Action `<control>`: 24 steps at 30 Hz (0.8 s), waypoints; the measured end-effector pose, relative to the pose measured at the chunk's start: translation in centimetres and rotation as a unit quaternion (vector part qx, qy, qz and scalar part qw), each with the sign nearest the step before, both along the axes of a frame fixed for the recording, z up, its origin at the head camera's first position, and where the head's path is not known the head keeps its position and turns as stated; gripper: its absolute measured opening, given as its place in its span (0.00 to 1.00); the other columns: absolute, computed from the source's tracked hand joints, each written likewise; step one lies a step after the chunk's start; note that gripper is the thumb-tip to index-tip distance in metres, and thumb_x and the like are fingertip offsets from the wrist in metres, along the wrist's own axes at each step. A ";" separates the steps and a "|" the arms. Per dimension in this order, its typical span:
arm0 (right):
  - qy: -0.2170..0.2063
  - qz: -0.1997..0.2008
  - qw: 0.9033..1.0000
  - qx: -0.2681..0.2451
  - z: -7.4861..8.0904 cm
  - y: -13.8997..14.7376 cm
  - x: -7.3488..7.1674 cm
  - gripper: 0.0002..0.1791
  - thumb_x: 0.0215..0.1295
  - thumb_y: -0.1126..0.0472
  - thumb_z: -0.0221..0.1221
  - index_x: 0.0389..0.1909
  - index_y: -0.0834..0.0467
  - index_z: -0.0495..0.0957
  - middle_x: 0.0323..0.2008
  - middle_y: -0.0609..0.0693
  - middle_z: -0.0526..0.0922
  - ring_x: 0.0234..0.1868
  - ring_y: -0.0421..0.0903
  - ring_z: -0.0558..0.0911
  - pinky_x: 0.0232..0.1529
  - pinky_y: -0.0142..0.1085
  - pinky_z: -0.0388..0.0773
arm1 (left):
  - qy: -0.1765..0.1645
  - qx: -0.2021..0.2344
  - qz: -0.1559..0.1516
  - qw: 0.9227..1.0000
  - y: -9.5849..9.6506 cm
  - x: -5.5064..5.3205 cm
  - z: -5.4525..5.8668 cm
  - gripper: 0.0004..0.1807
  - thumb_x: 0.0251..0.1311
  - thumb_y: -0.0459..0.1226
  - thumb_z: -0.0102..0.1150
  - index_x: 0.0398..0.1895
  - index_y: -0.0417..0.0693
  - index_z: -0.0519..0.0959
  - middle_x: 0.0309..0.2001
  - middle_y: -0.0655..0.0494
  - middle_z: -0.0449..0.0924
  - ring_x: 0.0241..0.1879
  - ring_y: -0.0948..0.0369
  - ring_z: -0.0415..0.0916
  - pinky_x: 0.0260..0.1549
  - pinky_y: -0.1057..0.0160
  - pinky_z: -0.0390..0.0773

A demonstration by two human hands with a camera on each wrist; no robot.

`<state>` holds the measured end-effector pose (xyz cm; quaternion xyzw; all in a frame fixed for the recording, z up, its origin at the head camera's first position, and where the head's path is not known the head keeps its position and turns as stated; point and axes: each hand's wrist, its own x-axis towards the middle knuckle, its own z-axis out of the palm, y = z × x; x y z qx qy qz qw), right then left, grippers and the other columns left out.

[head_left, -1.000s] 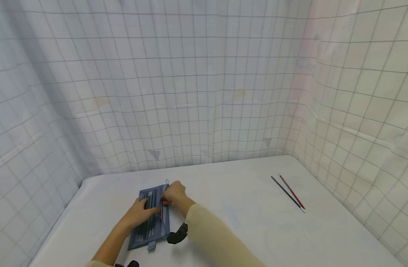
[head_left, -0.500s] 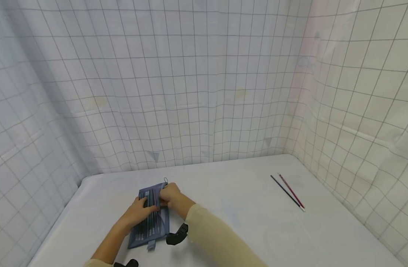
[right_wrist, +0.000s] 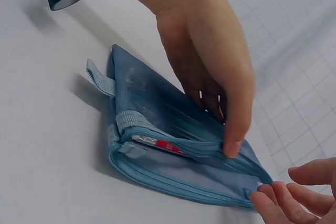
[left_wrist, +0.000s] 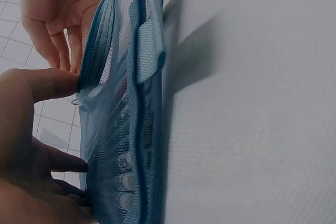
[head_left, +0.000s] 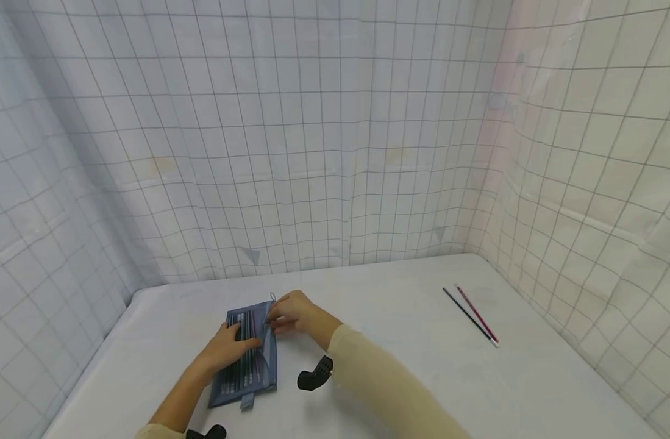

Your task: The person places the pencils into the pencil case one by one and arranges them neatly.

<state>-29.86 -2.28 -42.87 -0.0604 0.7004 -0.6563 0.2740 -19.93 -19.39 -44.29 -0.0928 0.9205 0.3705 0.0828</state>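
Note:
A blue mesh zip pouch (head_left: 262, 366) lies on the left of the white table, with several pencils (head_left: 239, 360) seen through its mesh. In the right wrist view its zipped side gapes, and a red pencil (right_wrist: 165, 145) with a pale end shows inside. My left hand (head_left: 225, 349) rests on the mesh, fingers spread; its thumb touches the edge of the opening. My right hand (head_left: 297, 314) is at the pouch's far right corner. Its fingertips touch the edge there, and the thumb stands apart from them in the right wrist view.
A dark pencil (head_left: 466, 314) and a red pencil (head_left: 476, 312) lie close together on the right of the table (head_left: 389, 353). Gridded white cloth (head_left: 324, 152) hangs behind the table and along both sides.
My right hand has drawn back a little to the right from the pouch's opening, with its fingers now at the edge. The left hand stays on the pouch.

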 end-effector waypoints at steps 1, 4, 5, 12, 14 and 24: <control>-0.002 0.004 1.000 -0.005 0.1 0.2 -0.1 0.14 0.63 0.78 0.64 0.50 0.72 0.83 0.38 0.58 0.87 0.39 0.53 0.88 0.41 0.46 0.87 | 0.000 0.000 0.000 1.000 0.0 0.0 0.0 0.55 0.68 0.56 0.61 0.75 0.18 0.49 0.74 0.14 0.33 0.71 0.20 0.37 0.66 0.25 0.50; -0.003 0.012 1.000 -0.011 0.4 0.9 -0.4 0.14 0.65 0.77 0.62 0.51 0.72 0.82 0.40 0.59 0.87 0.40 0.53 0.88 0.42 0.47 0.87 | 0.000 -0.002 0.002 1.000 0.1 0.1 0.0 0.55 0.67 0.56 0.61 0.75 0.18 0.49 0.74 0.14 0.34 0.71 0.20 0.38 0.66 0.24 0.50; -0.003 0.015 1.000 -0.012 0.5 1.2 -0.5 0.14 0.65 0.77 0.62 0.51 0.72 0.82 0.41 0.59 0.87 0.40 0.53 0.88 0.42 0.48 0.87 | 0.000 -0.002 0.003 1.000 0.2 0.1 0.0 0.55 0.67 0.56 0.61 0.75 0.18 0.49 0.74 0.14 0.33 0.71 0.20 0.38 0.66 0.25 0.50; 0.002 0.021 1.000 -0.003 1.5 2.9 -0.9 0.19 0.64 0.76 0.64 0.56 0.73 0.80 0.40 0.57 0.86 0.43 0.55 0.88 0.44 0.49 0.86 | 0.003 -0.006 0.002 1.000 0.1 -0.1 -0.2 0.56 0.67 0.56 0.61 0.74 0.18 0.49 0.74 0.14 0.34 0.71 0.20 0.38 0.66 0.25 0.50; 0.004 0.020 1.000 0.001 1.7 3.4 -1.0 0.19 0.65 0.75 0.64 0.56 0.73 0.80 0.40 0.57 0.86 0.45 0.57 0.87 0.45 0.49 0.86 | 0.004 -0.009 0.000 1.000 0.0 -0.2 -0.3 0.56 0.67 0.57 0.61 0.74 0.17 0.49 0.73 0.13 0.34 0.71 0.20 0.38 0.66 0.25 0.50; 0.013 0.024 0.999 0.018 2.6 5.6 -2.1 0.13 0.66 0.73 0.65 0.51 0.69 0.82 0.40 0.57 0.87 0.46 0.57 0.88 0.43 0.47 0.87 | 0.009 -0.019 -0.004 1.000 -0.3 -0.5 -0.5 0.57 0.66 0.58 0.62 0.74 0.17 0.50 0.72 0.12 0.35 0.71 0.20 0.39 0.66 0.25 0.52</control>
